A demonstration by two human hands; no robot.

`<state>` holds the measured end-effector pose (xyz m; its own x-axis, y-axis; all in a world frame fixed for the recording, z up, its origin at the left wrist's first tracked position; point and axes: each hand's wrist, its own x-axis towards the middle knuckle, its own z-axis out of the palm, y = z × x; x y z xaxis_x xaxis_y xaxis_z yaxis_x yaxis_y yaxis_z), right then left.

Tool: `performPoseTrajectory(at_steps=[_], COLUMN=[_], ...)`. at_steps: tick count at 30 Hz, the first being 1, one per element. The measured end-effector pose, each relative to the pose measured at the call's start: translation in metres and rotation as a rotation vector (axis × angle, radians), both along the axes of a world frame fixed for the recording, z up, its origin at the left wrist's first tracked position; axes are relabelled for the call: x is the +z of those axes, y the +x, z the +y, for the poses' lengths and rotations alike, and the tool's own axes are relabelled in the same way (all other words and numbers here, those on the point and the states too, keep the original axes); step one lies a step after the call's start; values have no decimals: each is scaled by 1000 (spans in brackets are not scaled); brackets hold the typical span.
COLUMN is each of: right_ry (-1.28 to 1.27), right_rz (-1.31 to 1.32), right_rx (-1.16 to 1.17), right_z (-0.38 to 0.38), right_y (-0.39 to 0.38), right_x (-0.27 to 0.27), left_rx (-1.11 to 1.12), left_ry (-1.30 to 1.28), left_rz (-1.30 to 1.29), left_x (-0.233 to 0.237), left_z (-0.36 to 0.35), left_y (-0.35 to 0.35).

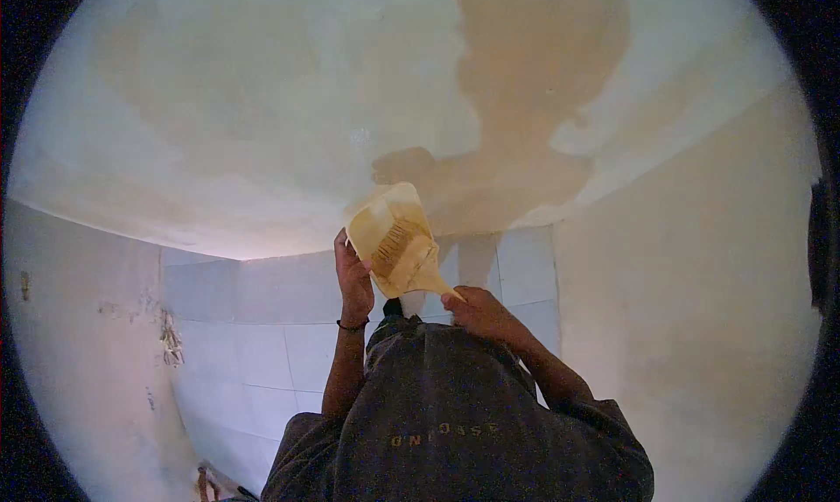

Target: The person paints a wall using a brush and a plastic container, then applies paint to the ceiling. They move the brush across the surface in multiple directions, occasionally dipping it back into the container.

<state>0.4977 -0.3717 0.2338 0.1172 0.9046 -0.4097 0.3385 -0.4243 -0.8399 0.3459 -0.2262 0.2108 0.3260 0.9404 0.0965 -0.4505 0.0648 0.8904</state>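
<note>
A pale yellow dustpan [418,206] is held up in front of my chest, tilted, with its wide edge away from me. Brown bristle-like streaks show across its inner face. My right hand [483,312] is closed round the end of its short handle [435,283]. At the pan's left side, my left hand [353,283] grips the edge, fingers pointing up and partly hidden behind the pan. A dark band circles my left wrist.
A pale, patchy wall [262,126] rises ahead, bearing my shadow [534,82]. Plain walls stand at the left [79,327] and right [691,301]. Large light tiles [254,353] cover the floor. Something brown and dark [210,483] lies at the lower left.
</note>
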Motion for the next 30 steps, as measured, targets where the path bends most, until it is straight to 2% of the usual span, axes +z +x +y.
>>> performPoseTrajectory(at_steps=[1,2,5,8,12,13,19,21,24,25,26,30], right_ry=[-18,-17,49,38,57,78,137,157,140,103,102,109], right_rz=[-81,-84,-192,-282,-477,-536,-624,-646,-662,-648,-646,-685], right_rx=[22,13,22,29,15,-11,-88,-113,-139,-133,-140,-190], right_z=[2,-12,-13,-19,-8,-3,9,0,-26,-27,-29,-39], right_y=[2,-17,-20,-14,-25,-24,-33,-41,-45,-46,-47,-46], right_x=[9,38,60,61,68,46,19,16,34,33,31,14], left_rx=[-30,-70,-98,-78,-160,-194,-343,-371,-401,-420,-440,-459], left_ry=[-11,-22,-78,-230,-392,-422,-616,-647,-555,-620,-686,-627], left_rz=[-4,-12,-106,-32,-113,-108,-109,-111,-100,-110,-119,-89], left_x=[-2,20,21,17,10,-11,-39,-38,-17,-18,-19,-21], left_z=[1,-10,-10,-19,-11,-10,-8,-17,-41,-40,-41,-48], left_y=[-2,-21,-24,-13,-18,-18,-38,-42,-39,-37,-36,-30])
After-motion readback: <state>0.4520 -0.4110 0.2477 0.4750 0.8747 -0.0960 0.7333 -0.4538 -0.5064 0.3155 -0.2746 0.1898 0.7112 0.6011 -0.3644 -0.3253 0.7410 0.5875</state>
